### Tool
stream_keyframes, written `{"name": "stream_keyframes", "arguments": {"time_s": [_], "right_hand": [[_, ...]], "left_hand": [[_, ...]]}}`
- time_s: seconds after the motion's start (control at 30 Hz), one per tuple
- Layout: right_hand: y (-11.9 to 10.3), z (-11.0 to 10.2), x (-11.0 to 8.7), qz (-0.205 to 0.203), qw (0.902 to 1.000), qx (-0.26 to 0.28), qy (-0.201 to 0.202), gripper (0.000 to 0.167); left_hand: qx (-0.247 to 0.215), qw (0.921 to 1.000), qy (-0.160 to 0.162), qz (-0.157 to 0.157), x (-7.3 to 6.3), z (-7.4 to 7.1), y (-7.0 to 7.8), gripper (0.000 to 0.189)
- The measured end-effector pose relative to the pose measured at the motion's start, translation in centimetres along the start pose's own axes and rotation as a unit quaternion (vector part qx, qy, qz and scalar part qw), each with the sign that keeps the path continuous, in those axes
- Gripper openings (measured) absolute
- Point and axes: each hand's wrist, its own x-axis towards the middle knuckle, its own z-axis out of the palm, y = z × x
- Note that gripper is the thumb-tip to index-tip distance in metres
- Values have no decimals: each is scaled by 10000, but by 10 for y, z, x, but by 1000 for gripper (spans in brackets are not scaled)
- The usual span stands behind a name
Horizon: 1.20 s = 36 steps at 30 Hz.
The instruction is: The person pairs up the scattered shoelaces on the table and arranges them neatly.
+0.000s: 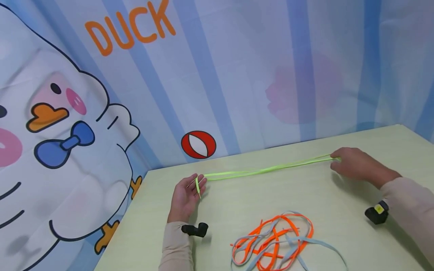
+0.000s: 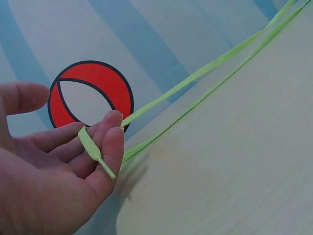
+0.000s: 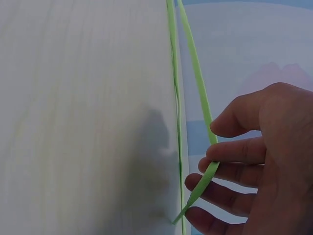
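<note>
A neon-green shoelace [image 1: 268, 170] stretches between both hands above the table as two long strands that run close together. My left hand [image 1: 185, 197] has its palm turned up and its thumb apart; the bent fingers hold the lace. One tipped lace end [image 2: 100, 155] hangs over them on the palm side. At the far right, my right hand [image 1: 354, 164] holds the other end of the doubled lace. There, in the right wrist view, the thumb and index finger pinch a strand that runs on down across the other fingers [image 3: 220, 193].
Orange and grey laces lie in a loose tangle [image 1: 276, 241] on the pale table [image 1: 237, 203], nearer than the green one. A printed cloth [image 1: 237, 75] with a duck figure hangs behind the table's back edge. Small black cameras [image 1: 195, 229] sit on both sleeves.
</note>
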Motion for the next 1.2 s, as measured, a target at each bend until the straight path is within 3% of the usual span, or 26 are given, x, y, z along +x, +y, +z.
{"name": "stream_keyframes", "arguments": {"time_s": [0.7, 0.97, 1.2], "right_hand": [[9, 1, -1, 271, 9976, -624, -129, 56], [17, 3, 0, 159, 9972, -710, -179, 57], [23, 5, 1, 133, 9985, -461, -254, 61]], "left_hand": [[41, 10000, 1, -89, 1, -1, -6, 40], [-89, 9999, 32, -41, 2, -1, -6, 35], [-179, 9998, -69, 13, 2, -5, -6, 42]]}}
